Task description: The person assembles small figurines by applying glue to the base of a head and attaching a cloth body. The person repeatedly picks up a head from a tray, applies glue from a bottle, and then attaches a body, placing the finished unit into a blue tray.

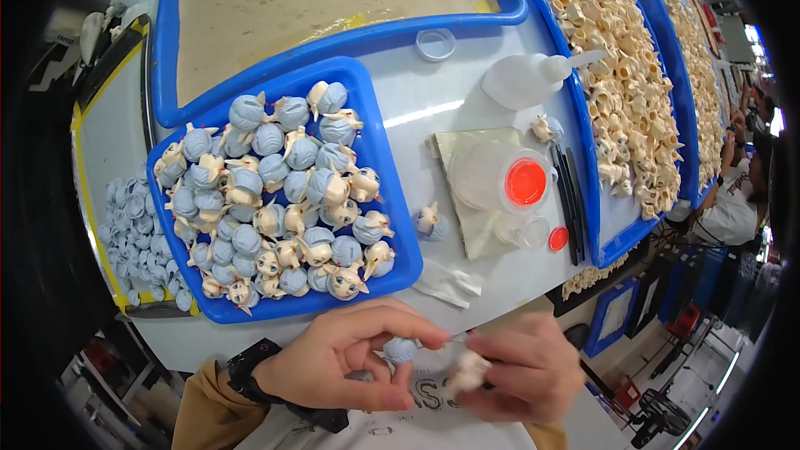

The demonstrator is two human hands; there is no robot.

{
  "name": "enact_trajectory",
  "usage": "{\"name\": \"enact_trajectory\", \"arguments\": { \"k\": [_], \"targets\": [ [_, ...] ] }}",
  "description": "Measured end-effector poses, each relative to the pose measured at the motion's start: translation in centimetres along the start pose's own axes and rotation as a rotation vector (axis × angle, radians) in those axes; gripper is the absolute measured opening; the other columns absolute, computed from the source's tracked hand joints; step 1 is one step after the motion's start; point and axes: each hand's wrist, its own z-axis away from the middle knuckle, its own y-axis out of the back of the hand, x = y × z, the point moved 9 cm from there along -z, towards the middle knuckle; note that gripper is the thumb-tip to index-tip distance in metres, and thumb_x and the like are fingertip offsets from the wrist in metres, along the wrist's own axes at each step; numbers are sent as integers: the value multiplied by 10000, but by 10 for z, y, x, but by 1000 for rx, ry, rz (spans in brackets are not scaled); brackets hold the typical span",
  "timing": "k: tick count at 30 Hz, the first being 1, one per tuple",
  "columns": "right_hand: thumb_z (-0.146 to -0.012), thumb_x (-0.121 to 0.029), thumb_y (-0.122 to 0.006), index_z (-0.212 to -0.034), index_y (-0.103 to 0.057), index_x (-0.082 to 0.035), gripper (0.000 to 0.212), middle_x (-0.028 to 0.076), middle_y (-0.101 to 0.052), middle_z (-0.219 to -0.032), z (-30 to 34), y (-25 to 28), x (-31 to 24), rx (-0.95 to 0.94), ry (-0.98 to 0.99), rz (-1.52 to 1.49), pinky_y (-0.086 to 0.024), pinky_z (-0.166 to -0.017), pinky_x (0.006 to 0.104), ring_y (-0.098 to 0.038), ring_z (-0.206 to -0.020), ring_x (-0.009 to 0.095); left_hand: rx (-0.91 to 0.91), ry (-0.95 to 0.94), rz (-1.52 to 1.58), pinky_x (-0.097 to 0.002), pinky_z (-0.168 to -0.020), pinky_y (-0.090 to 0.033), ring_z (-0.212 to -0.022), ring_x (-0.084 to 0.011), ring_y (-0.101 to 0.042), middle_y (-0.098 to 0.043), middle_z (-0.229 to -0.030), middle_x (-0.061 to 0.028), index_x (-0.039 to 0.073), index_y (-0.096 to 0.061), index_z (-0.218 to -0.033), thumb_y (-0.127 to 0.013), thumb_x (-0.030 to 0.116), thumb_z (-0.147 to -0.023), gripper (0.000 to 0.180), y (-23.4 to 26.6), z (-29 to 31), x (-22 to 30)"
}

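Note:
My left hand (354, 358) is in front of the table's near edge, fingers curled around a small doll head piece (401, 349) with pale blue moulded hair. Close on its right, my right hand (533, 371) is closed and smeared by motion. A whitish, lumpy piece (469, 371) sits in its fingers, too blurred to name surely. Something thin and pale shows between the two hands' fingertips; its kind cannot be made out. Ahead of my left hand, a blue tray (406, 279) holds many blue-haired doll heads with pointed ears.
Blue hair parts (137, 237) lie at left. A white squeeze bottle (521, 82), a round container with a red top (526, 182), black sticks (571, 200) and crumpled tissue (448, 283) lie right of the tray. Beyond, a blue tray (593, 233) holds cream parts. Other people work far right.

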Motion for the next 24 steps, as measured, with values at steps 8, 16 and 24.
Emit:
{"name": "enact_trajectory", "arguments": {
  "k": [8, 16, 24],
  "targets": [
    [-574, -32, -673, -851, -625, -58, 282, 114, -585, -806, -16, -30, -5, -107, -34, 72, -420, -519, 258, -526, -629, 181, 75, -136, -338, -270, -738, -415, -853, -168, -514, -512, -996, -140, -66, -532, -1015, -717, 66, -680, 405, 9, 3, 4],
    [-655, -198, -693, -1014, -580, 32, 441, 147, -562, -985, -2, -40, 13, -163, -91, -264, -442, -702, 303, -561, -824, 267, -101, -226, -385, -202, -595, -499, -888, -139, -522, -510, -966, -106, -48, -519, -1027, -597, 26, -750, 297, -3, 3, 8],
    [-630, -155, -737, -889, -601, 10, 336, 114, -598, -870, 6, -10, 21, 63, -173, -318, -452, -649, 294, -575, -765, 241, -33, -179, -299, -261, -703, -468, -942, -199, -535, -501, -1054, -171, -90, -497, -1086, -499, 14, -802, 303, -4, 2, 6]
  ]
}}
